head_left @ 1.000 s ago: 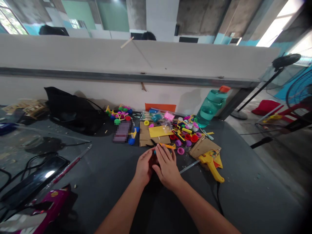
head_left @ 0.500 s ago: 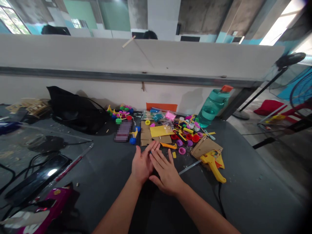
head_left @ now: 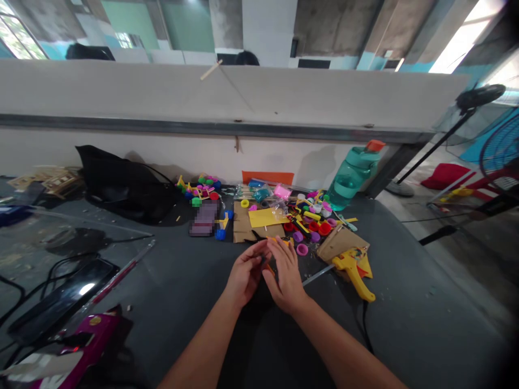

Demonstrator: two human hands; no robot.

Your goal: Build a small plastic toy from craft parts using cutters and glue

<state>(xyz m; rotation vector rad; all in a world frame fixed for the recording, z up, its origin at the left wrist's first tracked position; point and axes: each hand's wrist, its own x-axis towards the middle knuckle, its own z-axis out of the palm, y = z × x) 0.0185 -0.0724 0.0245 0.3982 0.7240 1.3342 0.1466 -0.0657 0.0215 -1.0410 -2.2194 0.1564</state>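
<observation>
No legible txt, labels or nos. anywhere; one patch blurred out.

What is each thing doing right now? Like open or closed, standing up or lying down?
left hand, fingers curled; what they pinch is hidden.
right hand, fingers curled, touching the left hand.
water bottle, standing, cap on.
glue gun, lying on its side.
black bag, slumped in a heap.

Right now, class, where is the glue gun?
In the head view, the glue gun lies on the table, right of the right hand, beside the cardboard.
</observation>
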